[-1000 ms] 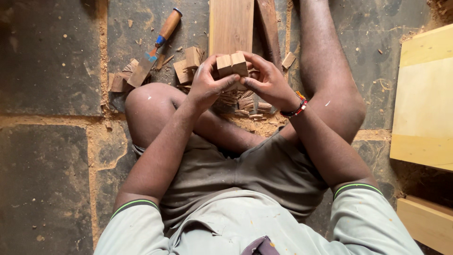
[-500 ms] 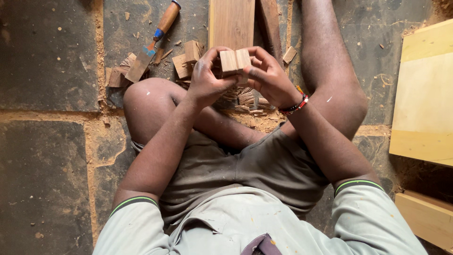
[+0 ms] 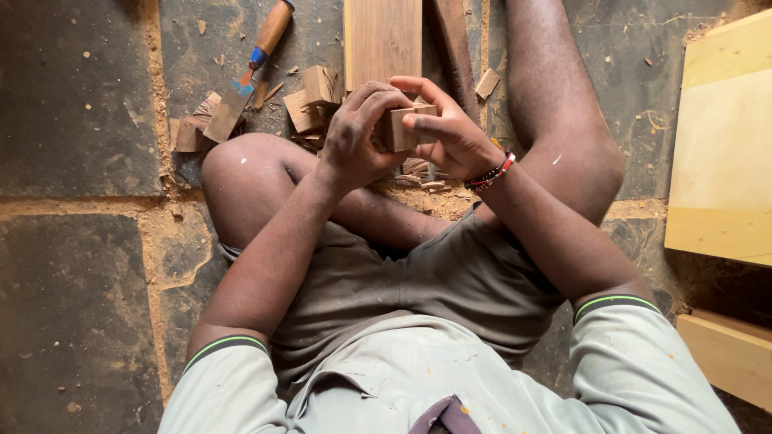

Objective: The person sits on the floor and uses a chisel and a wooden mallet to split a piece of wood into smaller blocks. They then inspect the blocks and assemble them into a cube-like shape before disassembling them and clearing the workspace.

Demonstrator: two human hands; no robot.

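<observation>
Both hands are clamped on one small wooden block (image 3: 400, 127), held up above the lap, clear of the floor. Left hand (image 3: 358, 133) wraps its near side, fingers curled over the top edge. Right hand (image 3: 450, 133) closes on the far side, thumb laid across the front face; a beaded bracelet (image 3: 492, 172) sits at that wrist.

Judgement: the block is light, rigid and dry, with flat faces and sharp corners; it should not slip. The best hold is across two opposite flat faces.

Below the hands, shavings (image 3: 418, 173) lie on the floor (image 3: 80, 104). Cut blocks (image 3: 314, 96) rest just left of the hands. A chisel (image 3: 245, 76) lies beyond them, blade toward the offcuts. A plank (image 3: 383, 36) runs ahead; pale boards (image 3: 724, 145) stand well apart at right.
</observation>
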